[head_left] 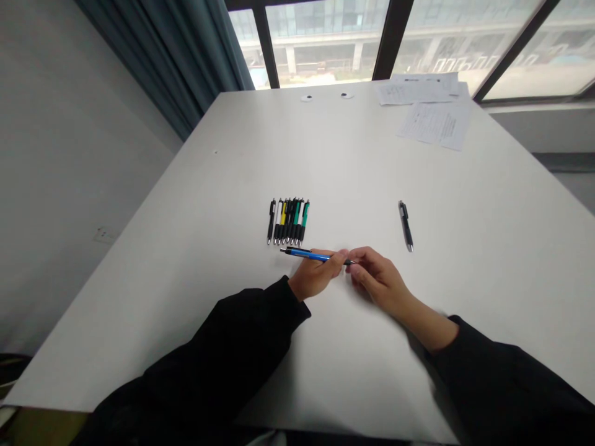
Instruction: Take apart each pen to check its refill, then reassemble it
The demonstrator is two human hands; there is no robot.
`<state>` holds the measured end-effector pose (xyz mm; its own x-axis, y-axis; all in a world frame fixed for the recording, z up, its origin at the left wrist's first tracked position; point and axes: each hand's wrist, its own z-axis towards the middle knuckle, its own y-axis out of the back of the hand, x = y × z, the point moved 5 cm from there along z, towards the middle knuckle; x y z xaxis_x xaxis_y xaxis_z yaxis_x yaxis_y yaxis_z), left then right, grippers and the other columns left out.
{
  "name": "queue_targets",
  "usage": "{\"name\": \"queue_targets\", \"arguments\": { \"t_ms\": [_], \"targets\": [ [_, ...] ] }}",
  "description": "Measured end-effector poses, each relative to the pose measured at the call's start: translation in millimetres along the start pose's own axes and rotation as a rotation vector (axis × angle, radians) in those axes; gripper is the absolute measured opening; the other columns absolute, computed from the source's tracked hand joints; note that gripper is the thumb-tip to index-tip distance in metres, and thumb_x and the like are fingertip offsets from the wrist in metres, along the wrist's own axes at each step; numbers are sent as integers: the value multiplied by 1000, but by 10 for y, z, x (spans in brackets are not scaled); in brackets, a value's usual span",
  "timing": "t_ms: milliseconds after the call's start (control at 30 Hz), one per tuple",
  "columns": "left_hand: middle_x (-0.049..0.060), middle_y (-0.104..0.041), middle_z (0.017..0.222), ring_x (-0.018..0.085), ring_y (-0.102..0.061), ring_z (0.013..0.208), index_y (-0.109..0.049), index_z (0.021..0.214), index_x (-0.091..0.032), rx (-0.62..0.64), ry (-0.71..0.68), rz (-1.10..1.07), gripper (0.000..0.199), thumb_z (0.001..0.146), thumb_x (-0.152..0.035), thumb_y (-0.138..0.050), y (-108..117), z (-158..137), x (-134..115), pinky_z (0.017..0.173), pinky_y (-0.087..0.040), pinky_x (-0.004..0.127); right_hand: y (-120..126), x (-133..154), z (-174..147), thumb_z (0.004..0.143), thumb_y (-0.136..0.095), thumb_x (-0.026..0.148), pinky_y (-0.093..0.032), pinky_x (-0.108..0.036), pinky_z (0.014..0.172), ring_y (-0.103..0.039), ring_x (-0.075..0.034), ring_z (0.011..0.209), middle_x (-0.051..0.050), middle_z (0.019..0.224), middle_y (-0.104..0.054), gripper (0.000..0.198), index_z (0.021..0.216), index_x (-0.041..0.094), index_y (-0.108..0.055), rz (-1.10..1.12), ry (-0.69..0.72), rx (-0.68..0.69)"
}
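Observation:
A blue pen (307,254) with a black clip lies nearly level above the table, its clicker end pointing left. My left hand (320,272) is closed around the pen's barrel. At the pen's tip, the thumb and fingers of my right hand (375,275) are pinched together. Just beyond my left hand, several pens (289,221) lie side by side in a row, with black, white, yellow and green barrels. One black pen (406,226) lies by itself beyond my right hand, slightly slanted.
The white table (209,210) stretches to the window (325,40). Printed papers (427,105) overlap at its far right corner. Two small round fittings (307,98) sit near the far edge. A dark curtain (181,56) hangs at the left.

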<state>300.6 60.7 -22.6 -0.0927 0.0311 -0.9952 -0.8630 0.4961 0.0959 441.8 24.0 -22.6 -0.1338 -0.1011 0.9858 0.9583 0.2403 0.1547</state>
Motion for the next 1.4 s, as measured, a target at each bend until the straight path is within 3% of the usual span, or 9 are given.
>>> {"name": "queue_targets", "arguments": {
  "t_ms": [100,200,300,367,500,667,967,1200,1400],
  "targets": [
    [-4,-42,48,7,-38,47,-43,52,-17,-5,11,9,58,96,-54,-45,4,-5,-7,50,-31,26,1,-7,2,102,-44,41,-40,-24,51,-51,-10,53,0,64,-58,36,81,19,-61,-96,-17,19],
    [-4,-41,48,7,-38,46,-42,51,-17,-4,9,38,58,97,-53,-45,9,-8,-2,50,-31,25,2,-12,-6,96,-57,40,-44,-25,54,-53,-12,56,2,67,-60,19,94,21,-60,-38,26,-23],
    [-4,-40,47,7,-37,46,-43,51,-17,8,-24,56,58,97,-51,-45,7,-11,-8,49,-30,26,-11,-27,-15,90,-67,40,-45,-25,53,-55,-13,58,3,71,-61,29,110,24,-55,33,39,-38],
    [-4,-41,47,7,-38,46,-43,51,-17,11,-38,55,57,98,-49,-45,5,-12,-16,50,-31,25,-23,-26,-18,95,-59,41,-44,-25,53,-56,-12,58,1,71,-61,21,105,22,-59,-16,30,-7],
    [-4,-44,47,7,-42,47,-45,50,-17,4,-24,57,57,97,-47,-46,-1,-15,-28,51,-33,25,6,18,-38,101,-47,38,-43,-23,52,-56,-11,57,-1,67,-61,29,86,19,-63,-153,47,-18],
    [-3,-44,45,7,-41,46,-45,49,-17,2,-15,96,58,97,-49,-46,-29,-76,-33,50,-33,25,31,73,-131,95,-61,32,-45,-23,51,-59,-11,55,1,66,-64,13,97,19,-64,-140,78,-77],
    [0,-47,41,9,-46,42,-48,44,-17,7,7,116,66,96,-58,-43,-62,-229,-29,49,-38,25,7,161,-266,88,-69,24,-48,-23,51,-63,-13,66,-4,85,-69,12,100,21,-66,-191,252,-122],
    [1,-56,50,9,-50,47,-58,53,-15,-23,9,49,61,92,-61,-48,-60,-201,-42,48,-39,23,-37,82,-195,100,-51,37,-52,-25,55,-61,-12,59,-4,76,-69,25,101,18,-68,-140,55,51],
    [2,-59,49,9,-49,44,-63,55,-14,-31,61,36,58,91,-58,-52,-52,-168,-7,45,-38,22,-2,112,-199,94,-62,33,-53,-25,54,-62,-12,60,-4,77,-70,17,102,18,-66,-143,117,-38]
  ]
}}
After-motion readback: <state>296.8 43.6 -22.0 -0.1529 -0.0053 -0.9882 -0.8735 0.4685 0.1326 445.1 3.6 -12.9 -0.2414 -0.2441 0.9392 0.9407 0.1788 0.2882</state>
